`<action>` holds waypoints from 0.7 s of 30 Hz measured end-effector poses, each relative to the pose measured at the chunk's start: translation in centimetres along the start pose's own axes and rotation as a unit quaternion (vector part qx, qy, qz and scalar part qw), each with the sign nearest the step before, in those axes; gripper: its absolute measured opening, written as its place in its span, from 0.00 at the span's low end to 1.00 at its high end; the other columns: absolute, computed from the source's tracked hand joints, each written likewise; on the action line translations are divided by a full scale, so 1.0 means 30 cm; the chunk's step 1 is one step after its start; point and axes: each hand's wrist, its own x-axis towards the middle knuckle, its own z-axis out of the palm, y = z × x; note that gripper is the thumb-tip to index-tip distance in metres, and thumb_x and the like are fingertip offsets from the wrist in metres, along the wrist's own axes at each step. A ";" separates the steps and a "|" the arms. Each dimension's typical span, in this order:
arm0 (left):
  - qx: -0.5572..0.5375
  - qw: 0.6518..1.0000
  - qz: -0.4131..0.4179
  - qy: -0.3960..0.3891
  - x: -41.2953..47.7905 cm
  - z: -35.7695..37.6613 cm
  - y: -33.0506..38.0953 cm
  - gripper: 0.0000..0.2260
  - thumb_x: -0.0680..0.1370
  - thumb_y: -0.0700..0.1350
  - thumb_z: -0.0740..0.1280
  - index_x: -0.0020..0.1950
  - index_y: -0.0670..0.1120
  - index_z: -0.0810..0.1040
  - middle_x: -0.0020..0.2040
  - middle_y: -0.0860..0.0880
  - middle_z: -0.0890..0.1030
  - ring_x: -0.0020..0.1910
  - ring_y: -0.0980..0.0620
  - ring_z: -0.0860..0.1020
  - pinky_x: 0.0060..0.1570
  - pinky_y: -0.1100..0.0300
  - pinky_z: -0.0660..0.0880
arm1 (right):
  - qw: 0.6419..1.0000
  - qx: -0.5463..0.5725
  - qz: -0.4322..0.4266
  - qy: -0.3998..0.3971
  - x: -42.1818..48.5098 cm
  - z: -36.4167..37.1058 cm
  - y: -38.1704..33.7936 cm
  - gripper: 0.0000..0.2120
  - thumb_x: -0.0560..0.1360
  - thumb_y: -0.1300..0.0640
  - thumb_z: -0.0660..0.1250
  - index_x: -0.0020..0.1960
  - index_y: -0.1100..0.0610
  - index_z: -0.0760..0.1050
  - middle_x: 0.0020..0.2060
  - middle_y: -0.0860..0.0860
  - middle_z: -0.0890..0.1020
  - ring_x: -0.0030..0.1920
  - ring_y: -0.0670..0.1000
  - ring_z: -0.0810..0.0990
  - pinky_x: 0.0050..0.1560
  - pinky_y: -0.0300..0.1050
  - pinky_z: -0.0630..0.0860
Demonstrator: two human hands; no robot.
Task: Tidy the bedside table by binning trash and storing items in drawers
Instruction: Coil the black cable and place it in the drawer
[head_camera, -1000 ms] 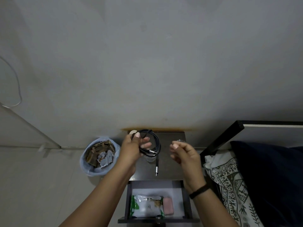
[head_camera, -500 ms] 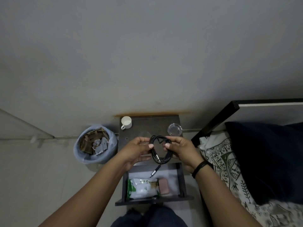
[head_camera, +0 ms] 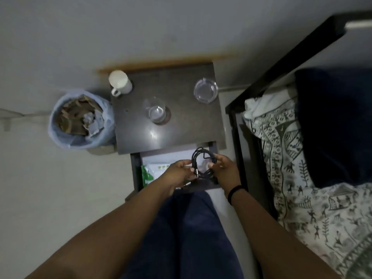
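Cable: coiled black charging cable (head_camera: 202,163) held at frame centre, above the open dark drawer (head_camera: 135,170), between both hands.
Left grip: left hand (head_camera: 178,172) pinches the coil's lower left edge, fingers closed on the strands beside a metal plug.
Right grip: right hand (head_camera: 225,171) clamps the coil's right side, fingers curled narrow around the loops.
Coil relative to grip: the loop's top rises free above both grips; its lower part is hidden among the fingers.
Orientation: loop stands roughly upright in the picture, long axis running up and down the frame; one silver plug end hangs toward lower left.
Drawer contents: green and white plastic packet (head_camera: 153,171) at its left, partly under the left hand.
Counter: dark bedside counter (head_camera: 181,125) carries a white ceramic mug (head_camera: 120,82), a clear drinking glass (head_camera: 156,110) and a clear round lid (head_camera: 205,90).
Bin: blue-lined trash bin (head_camera: 80,117), left of the counter, holds cardboard scraps.
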 end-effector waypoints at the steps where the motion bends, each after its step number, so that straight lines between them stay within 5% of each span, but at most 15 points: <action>1: 0.006 1.000 -0.021 -0.009 0.079 0.008 -0.029 0.16 0.78 0.36 0.61 0.64 0.48 0.72 0.48 0.52 0.82 0.42 0.58 0.80 0.38 0.65 0.75 | 0.999 -0.035 0.009 0.017 0.051 0.015 0.065 0.13 0.71 0.67 0.66 0.50 0.52 0.80 0.45 0.53 0.84 0.45 0.52 0.81 0.51 0.48 0.78; 6: 0.051 0.996 -0.072 -0.025 0.411 0.027 -0.155 0.17 0.79 0.36 0.57 0.66 0.46 0.72 0.49 0.49 0.80 0.46 0.55 0.79 0.43 0.62 0.74 | 0.979 -0.202 0.030 0.031 0.249 0.091 0.295 0.16 0.74 0.62 0.60 0.57 0.51 0.79 0.50 0.56 0.83 0.49 0.58 0.81 0.51 0.55 0.79; 10: 0.105 0.992 -0.069 -0.033 0.614 0.029 -0.214 0.20 0.77 0.36 0.58 0.68 0.48 0.70 0.55 0.45 0.80 0.52 0.50 0.78 0.46 0.61 0.73 | 0.940 -0.336 -0.038 0.036 0.381 0.151 0.387 0.20 0.77 0.66 0.55 0.66 0.54 0.72 0.56 0.57 0.80 0.54 0.59 0.79 0.55 0.51 0.77; 13: 0.140 0.988 -0.049 -0.034 0.737 0.030 -0.252 0.20 0.76 0.32 0.57 0.67 0.43 0.71 0.52 0.41 0.77 0.49 0.48 0.74 0.47 0.58 0.70 | 0.920 -0.390 -0.036 0.013 0.471 0.192 0.447 0.26 0.77 0.69 0.55 0.73 0.56 0.62 0.61 0.60 0.76 0.58 0.60 0.77 0.58 0.50 0.73; 16: 0.174 0.984 -0.034 -0.034 0.805 0.052 -0.264 0.17 0.78 0.33 0.57 0.67 0.37 0.71 0.49 0.42 0.77 0.44 0.51 0.75 0.38 0.68 0.69 | 0.895 -0.444 0.002 -0.035 0.522 0.207 0.461 0.30 0.76 0.71 0.55 0.76 0.58 0.52 0.64 0.62 0.72 0.60 0.61 0.75 0.60 0.51 0.72; 21: 0.381 0.922 -0.050 -0.046 0.840 0.056 -0.273 0.15 0.82 0.38 0.56 0.68 0.37 0.71 0.66 0.38 0.74 0.64 0.42 0.73 0.43 0.63 0.71 | 0.879 -0.466 0.048 -0.088 0.542 0.224 0.457 0.34 0.76 0.66 0.61 0.76 0.60 0.47 0.64 0.62 0.73 0.60 0.61 0.75 0.61 0.52 0.73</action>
